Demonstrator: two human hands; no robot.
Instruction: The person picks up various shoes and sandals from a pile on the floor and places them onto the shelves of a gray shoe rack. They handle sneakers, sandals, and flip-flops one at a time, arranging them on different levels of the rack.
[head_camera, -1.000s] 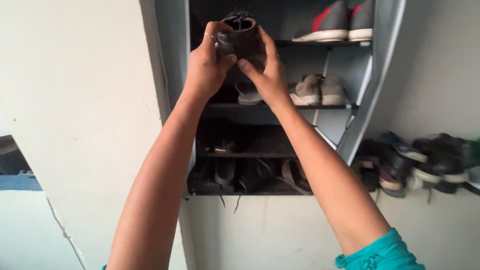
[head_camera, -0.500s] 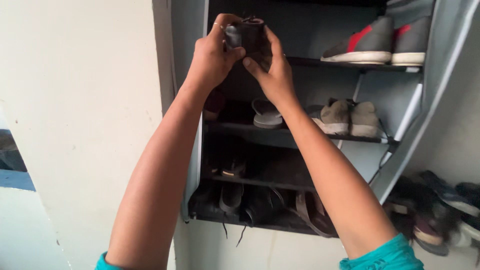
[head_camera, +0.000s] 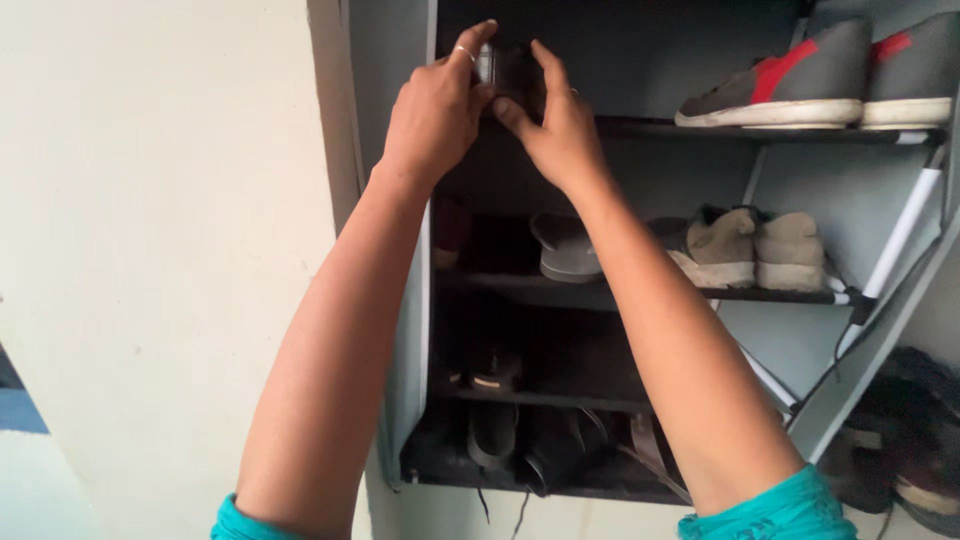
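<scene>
Both my hands are raised to the top shelf of a grey fabric shoe rack. My left hand, with a ring on one finger, and my right hand together grip a dark brown shoe, heel toward me, at the left end of that shelf. Most of the shoe is hidden behind my fingers and in shadow. A pair of grey shoes with red patches and white soles stands on the same shelf to the right.
Below, a grey sandal and a pair of beige shoes sit on the second shelf. Dark shoes fill the lower shelves. More shoes lie on the floor at right. A cream wall stands at left.
My hands have carried the dark shoe further up and into the top shelf. The view has moved closer to the rack and shifted, so the shelves sit lower and to the right.
</scene>
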